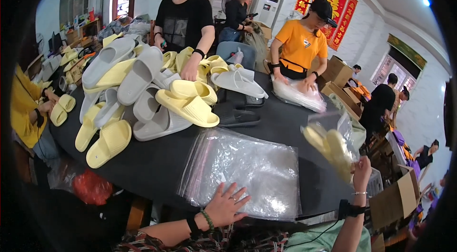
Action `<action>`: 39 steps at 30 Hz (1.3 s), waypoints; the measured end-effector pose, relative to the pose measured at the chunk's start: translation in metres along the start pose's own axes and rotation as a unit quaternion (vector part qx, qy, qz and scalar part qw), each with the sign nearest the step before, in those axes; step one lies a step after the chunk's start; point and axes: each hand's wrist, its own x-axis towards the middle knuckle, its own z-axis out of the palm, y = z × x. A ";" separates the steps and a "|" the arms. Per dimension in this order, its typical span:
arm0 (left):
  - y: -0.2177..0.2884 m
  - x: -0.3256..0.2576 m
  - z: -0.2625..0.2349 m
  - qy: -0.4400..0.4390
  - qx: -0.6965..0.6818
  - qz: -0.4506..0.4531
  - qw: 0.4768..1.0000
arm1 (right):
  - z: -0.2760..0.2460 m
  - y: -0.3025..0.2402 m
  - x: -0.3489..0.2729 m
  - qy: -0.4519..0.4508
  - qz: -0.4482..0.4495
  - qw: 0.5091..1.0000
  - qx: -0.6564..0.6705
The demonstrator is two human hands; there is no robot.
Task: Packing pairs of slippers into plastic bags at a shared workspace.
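Observation:
My left hand (225, 207) lies with its fingers spread on the lower edge of a stack of clear plastic bags (257, 168). Off to the right, my right hand (362, 172) is closed on the edge of a clear plastic bag (343, 130). Inside that bag is a pair of yellow slippers (328, 146), slightly blurred and held up at the table's right side. A big heap of grey slippers (140, 76) and yellow slippers (188, 102) covers the left and middle of the table. Black slippers (238, 118) lie just beyond the bag stack.
Across the dark table (157, 176), a person in black (183, 19) reaches into the heap, and another in orange (300, 45) handles clear bags (300, 91). At the left, someone in yellow holds yellow slippers (62, 110). Cardboard boxes (396, 199) stand at the right. A red bag (93, 187) sits below the table's left edge.

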 end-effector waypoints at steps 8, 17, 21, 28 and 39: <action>-0.004 -0.003 0.003 -0.042 0.030 -0.001 0.999 | 0.039 -0.160 -0.036 -0.046 -0.076 0.991 0.103; 0.009 0.009 0.004 -0.009 0.028 0.014 0.999 | 0.075 -0.158 -0.059 -0.075 -0.092 0.955 0.271; 0.004 0.005 0.005 -0.029 0.063 -0.002 0.998 | 0.068 -0.187 -0.072 -0.085 -0.071 0.939 0.326; 0.005 0.006 0.003 -0.032 0.048 -0.002 0.998 | 0.083 -0.206 -0.061 -0.089 -0.072 0.905 0.409; 0.003 0.008 0.001 -0.011 0.030 0.006 0.999 | 0.102 -0.218 -0.073 -0.167 -0.003 0.871 0.463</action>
